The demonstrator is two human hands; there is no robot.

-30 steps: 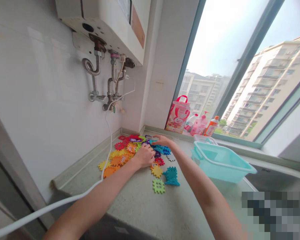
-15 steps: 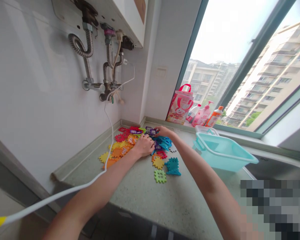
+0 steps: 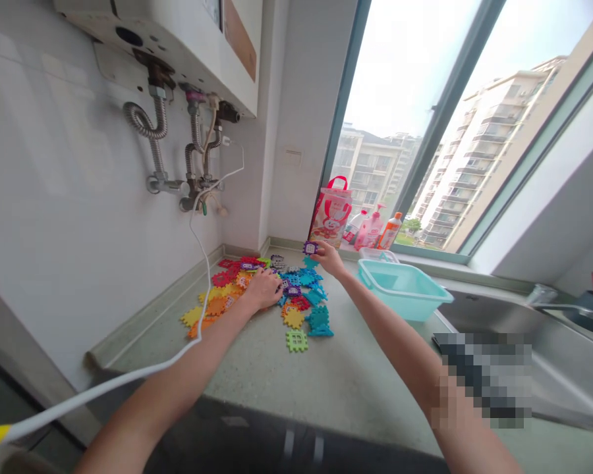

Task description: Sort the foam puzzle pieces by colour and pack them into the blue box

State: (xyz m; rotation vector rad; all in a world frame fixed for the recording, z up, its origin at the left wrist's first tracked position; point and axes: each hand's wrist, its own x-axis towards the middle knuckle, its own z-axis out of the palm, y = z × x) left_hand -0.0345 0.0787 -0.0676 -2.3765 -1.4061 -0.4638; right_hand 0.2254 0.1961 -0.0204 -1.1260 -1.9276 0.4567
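Note:
On the countertop [image 3: 356, 368] lies a spread of colourful plastic interlocking tiles with notched edges. My right hand [image 3: 329, 258] grips a purple tile [image 3: 310, 248] with a window-like grid, raised at the back of the pile. My left hand [image 3: 265, 288] rests with curled fingers on the middle of the pile; its fingertips are hidden, so what they hold, if anything, does not show. Beside it are another purple tile [image 3: 292, 288] and blue tiles [image 3: 316, 294]. Nearer the front lie a light green tile [image 3: 296, 340], a yellow tile [image 3: 293, 318] and teal tiles [image 3: 319, 320].
Right of the pile stands a turquoise plastic basin [image 3: 400, 303], with a metal sink [image 3: 563, 355] beyond it. A white cable [image 3: 128, 380] crosses in front of the left forearm. Bottles [image 3: 370, 229] and a pink bag [image 3: 331, 214] stand by the window.
My right hand has lifted away from the pile with a purple tile. My left hand stays on the tiles. The camera view has shifted, showing more of the sink.

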